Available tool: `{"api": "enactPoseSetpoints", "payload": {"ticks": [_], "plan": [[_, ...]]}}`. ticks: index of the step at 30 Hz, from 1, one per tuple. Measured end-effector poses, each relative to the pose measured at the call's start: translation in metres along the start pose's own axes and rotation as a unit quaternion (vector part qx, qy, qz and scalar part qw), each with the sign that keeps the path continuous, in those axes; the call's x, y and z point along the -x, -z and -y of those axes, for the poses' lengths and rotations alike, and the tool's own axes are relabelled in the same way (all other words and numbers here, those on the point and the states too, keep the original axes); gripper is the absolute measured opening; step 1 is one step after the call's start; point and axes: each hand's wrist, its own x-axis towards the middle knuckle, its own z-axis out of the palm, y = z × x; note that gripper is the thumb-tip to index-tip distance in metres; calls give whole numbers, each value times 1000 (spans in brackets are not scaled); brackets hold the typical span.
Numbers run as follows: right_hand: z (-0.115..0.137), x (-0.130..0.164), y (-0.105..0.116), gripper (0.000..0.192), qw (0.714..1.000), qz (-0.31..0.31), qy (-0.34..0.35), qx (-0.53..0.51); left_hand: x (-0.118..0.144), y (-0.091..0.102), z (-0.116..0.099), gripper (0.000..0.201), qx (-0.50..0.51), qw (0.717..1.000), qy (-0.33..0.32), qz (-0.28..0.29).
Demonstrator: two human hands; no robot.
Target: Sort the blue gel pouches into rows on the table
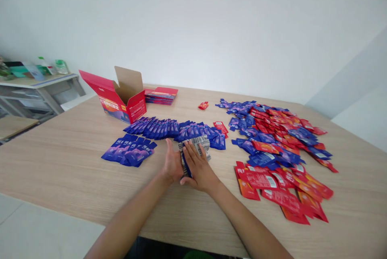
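A stack of sachets is pressed between my two hands, its packed edges showing grey-and-white stripes with a little blue. My left hand supports its left side, thumb raised and the other fingers mostly hidden behind the stack. Across the near face lies my right hand, fingers stretched along the sachets and thumb pointing left. Just beyond, overlapping blue sachets form a long row. A smaller fan of blue sachets rests left of my hands. Some red sachets lie behind the row's right end.
An open red carton stands at the back left, beside a pile of flat red-and-blue packages. One red sachet lies alone near the back. Mixed red and blue sachets spread over the right side, with a red pile nearer.
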Motion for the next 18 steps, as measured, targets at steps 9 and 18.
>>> {"api": "enactPoseSetpoints", "payload": {"ticks": [9, 18], "plan": [[-4, -1, 2, 87, 988, -112, -106, 22, 0, 1, 23, 101, -105, 993, 58, -4], [-11, 5, 0, 82, 948, -257, -182, 42, -1, -1, 28, 99, -65, 997, 31, -2]]}}
